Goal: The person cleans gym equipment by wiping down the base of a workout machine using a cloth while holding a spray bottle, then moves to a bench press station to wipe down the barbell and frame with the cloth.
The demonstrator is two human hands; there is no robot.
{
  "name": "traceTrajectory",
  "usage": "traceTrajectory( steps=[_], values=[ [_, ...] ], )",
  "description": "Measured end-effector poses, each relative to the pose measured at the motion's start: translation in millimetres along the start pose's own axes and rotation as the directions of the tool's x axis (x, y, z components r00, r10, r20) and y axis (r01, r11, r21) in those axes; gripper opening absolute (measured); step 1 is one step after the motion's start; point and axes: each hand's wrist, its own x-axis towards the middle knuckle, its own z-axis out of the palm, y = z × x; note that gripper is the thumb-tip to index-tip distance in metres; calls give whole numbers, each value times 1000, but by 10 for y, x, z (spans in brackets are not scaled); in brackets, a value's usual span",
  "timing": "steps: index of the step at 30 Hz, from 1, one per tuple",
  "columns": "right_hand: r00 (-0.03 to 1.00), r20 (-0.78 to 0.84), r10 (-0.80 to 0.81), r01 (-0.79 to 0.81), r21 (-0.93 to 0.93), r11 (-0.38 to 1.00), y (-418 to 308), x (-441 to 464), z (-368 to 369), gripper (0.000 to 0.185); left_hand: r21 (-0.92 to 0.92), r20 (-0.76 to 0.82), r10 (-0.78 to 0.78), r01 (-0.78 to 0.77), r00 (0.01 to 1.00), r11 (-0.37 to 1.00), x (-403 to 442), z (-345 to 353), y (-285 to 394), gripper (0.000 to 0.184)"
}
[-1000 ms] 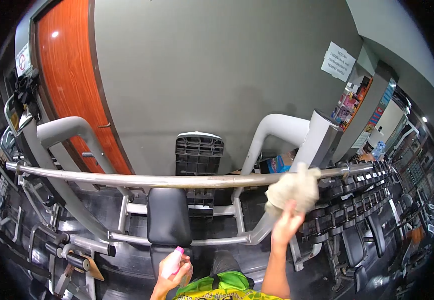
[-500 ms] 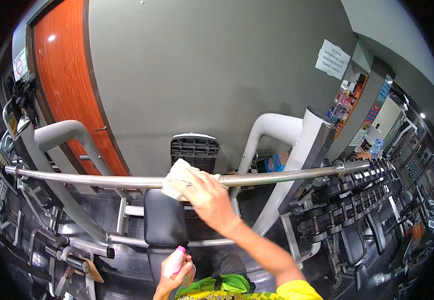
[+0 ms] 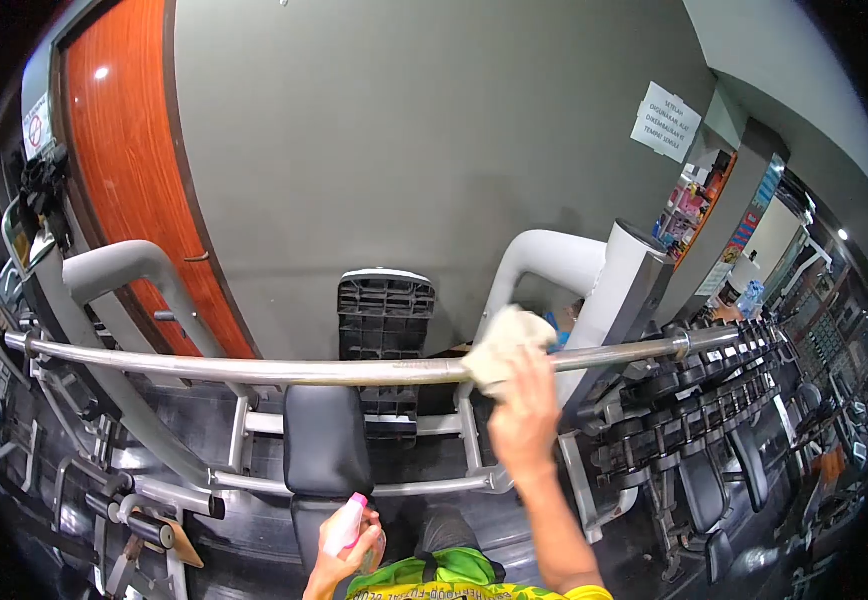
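You held your right hand [image 3: 525, 415] forward, gripping cloth [image 3: 507, 348] on the bar [image 3: 384, 372]; left hand [image 3: 362, 551], low, gripped a bottle [image 3: 344, 527].

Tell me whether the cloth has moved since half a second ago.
Yes, the cloth has moved right along the metal bar: it overlapped the black pad in view, and now appears clear to its right.

In a gym, the right hand [image 3: 526, 410] holds a crumpled cream cloth [image 3: 504, 350] over a long, silver metal bar [image 3: 254, 371] that runs across a thick grey tubular frame [image 3: 559, 258]. The left hand [image 3: 332, 572], lower down, grips a pale pink bottle [image 3: 345, 524] with a brighter pink top. Beneath the bar is a black padded seat [image 3: 326, 445]; beyond, a grey wall [image 3: 384, 140] and a reddish wooden door [image 3: 119, 150].
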Motion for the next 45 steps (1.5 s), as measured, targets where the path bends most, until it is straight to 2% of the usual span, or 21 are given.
traceTrajectory(
  steps=[2,4,6,8,10,12,13,14,16,17,20,22,26,29,31,34,38,40,42,43,45],
  values=[
    [996,-89,-27,35,91,995,-375,56,264,49,21,-2,9,-9,1000,1000,-22,24,43,17],
    [997,-12,-73,73,296,952,-726,113,403,43,-101,2,-16,17,1000,995,-33,51,119,18],
    [974,31,-226,199,369,908,-1155,88,523,41,-58,-16,9,-10,1000,998,-33,65,94,18],
    [917,36,-397,364,331,870,-1398,145,585,40,-19,-27,38,-38,999,999,-42,68,68,18],
    [897,64,-438,399,312,862,-1386,195,537,40,-88,-6,-51,51,999,995,-54,55,57,19],
    [893,62,-445,377,437,817,-1159,249,419,42,-58,-5,-41,41,999,997,-49,55,101,18],
    [890,73,-450,382,423,822,-992,268,331,43,-27,-4,-30,30,1000,999,-44,49,124,18],
    [897,79,-435,365,425,828,-818,289,233,45,-25,-2,-28,28,1000,999,-35,48,130,18],
    [915,125,-383,337,282,898,-443,280,22,46,-37,6,-14,14,1000,999,-7,59,136,17],
    [952,136,-273,235,243,941,-231,227,-22,44,-37,12,-12,13,1000,999,12,61,128,17],
    [974,147,-170,157,94,983,297,230,-359,49,-69,57,-9,13,998,998,77,65,100,17],
    [979,184,-90,106,-77,991,655,163,-542,43,63,107,49,-56,993,996,139,60,101,18],
    [973,27,230,-219,-207,953,1139,89,-787,48,1,129,10,-10,992,1000,167,97,102,20],
    [960,-75,268,-278,-299,913,1187,26,-666,51,67,94,82,-88,992,994,154,121,38,19],
    [962,-82,261,-273,-244,931,922,24,-452,53,-28,95,18,-16,995,999,126,128,-7,19],
    [966,-64,250,-255,-89,963,467,-34,-247,52,-55,107,-4,10,994,998,115,164,-13,19],
    [978,69,196,-208,336,918,100,-189,-260,54,-76,136,-16,26,991,997,155,247,11,19],
    [968,149,201,-247,449,858,177,-206,-407,60,-50,162,8,0,987,999,199,306,47,19],
    [869,289,402,-494,545,677,377,-183,-654,62,-61,183,-6,18,983,998,220,359,71,18],
    [910,56,411,-335,680,652,569,-227,-605,59,-71,196,-18,33,981,997,227,371,77,18],
    [786,-262,560,-341,572,746,844,-198,-694,50,16,235,38,-43,971,999,230,333,-9,18]
  ],
)
